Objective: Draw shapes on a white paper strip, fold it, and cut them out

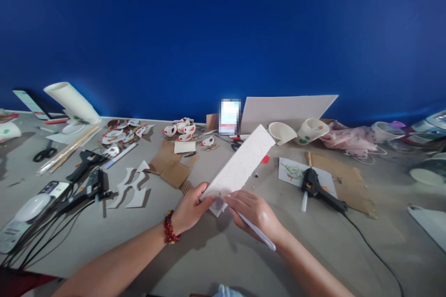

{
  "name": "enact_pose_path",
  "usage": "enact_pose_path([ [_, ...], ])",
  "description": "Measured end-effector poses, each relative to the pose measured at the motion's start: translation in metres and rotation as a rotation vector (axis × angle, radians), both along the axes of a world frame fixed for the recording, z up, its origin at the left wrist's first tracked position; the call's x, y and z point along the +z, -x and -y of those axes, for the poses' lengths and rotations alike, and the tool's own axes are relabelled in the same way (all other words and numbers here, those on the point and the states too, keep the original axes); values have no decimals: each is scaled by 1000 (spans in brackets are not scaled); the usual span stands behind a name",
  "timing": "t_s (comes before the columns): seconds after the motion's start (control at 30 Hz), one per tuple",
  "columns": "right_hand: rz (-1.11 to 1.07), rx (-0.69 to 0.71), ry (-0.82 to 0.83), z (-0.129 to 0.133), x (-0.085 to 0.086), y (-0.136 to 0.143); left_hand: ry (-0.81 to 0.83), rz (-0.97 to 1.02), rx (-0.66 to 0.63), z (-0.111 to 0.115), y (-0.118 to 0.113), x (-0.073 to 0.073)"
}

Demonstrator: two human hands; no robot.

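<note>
A long strip of white card point(242, 162) with faint round outlines drawn along it slants up and away over the table. My left hand point(191, 208), wearing a red bead bracelet, pinches the strip's near lower end between thumb and fingers. Closed around a slim, pale pen-shaped tool point(259, 232), my right hand point(256, 213) is at the same end of the strip. The tool's tip is hidden by the fingers, so whether it is a pen or a knife does not show. A curled piece at the card's near end hangs just below the hands.
Cut white card pieces point(135, 190), brown cardboard point(172, 164) and painted paper birds point(183, 127) lie to the left. Glue guns point(85, 164) and their cables are there too. Another glue gun point(313, 183) rests on the right. Paper cups point(311, 130) stand behind.
</note>
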State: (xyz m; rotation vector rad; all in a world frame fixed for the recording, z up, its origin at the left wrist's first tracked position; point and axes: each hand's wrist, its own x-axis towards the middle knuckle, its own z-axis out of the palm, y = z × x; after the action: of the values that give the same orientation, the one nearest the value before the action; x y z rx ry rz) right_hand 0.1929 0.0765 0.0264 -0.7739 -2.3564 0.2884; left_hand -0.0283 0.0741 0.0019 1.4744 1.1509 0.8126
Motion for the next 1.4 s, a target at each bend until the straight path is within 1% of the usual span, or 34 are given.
enact_pose_path([
  [0.1, 5, 24, -52, 2, 1, 2, -22, -44, 26, 0, -1, 1],
  [0.2, 31, 38, -104, 4, 1, 5, -51, -41, 33, 0, -3, 1],
  [0.37, 39, 50, -158, 10, 8, 3, -40, -17, 84, -2, -1, -5],
  [0.43, -22, 37, -145, 11, 13, 1, -16, 27, 106, -3, 1, -7],
  [0.53, -121, 8, -88, 9, 15, -2, 58, 170, 106, -4, 2, -8],
  [0.6, -142, 8, -72, 8, 13, -3, 93, 234, 106, -3, 2, -6],
  [0.73, -116, -6, -64, 5, 6, -2, 113, 284, 112, -2, 0, -2],
  [1.1, -93, 6, -51, 4, 4, -4, 99, 283, 114, -2, 2, -3],
  [1.4, -77, 72, -1, -2, 9, -10, 101, 248, 91, -2, 2, -2],
])
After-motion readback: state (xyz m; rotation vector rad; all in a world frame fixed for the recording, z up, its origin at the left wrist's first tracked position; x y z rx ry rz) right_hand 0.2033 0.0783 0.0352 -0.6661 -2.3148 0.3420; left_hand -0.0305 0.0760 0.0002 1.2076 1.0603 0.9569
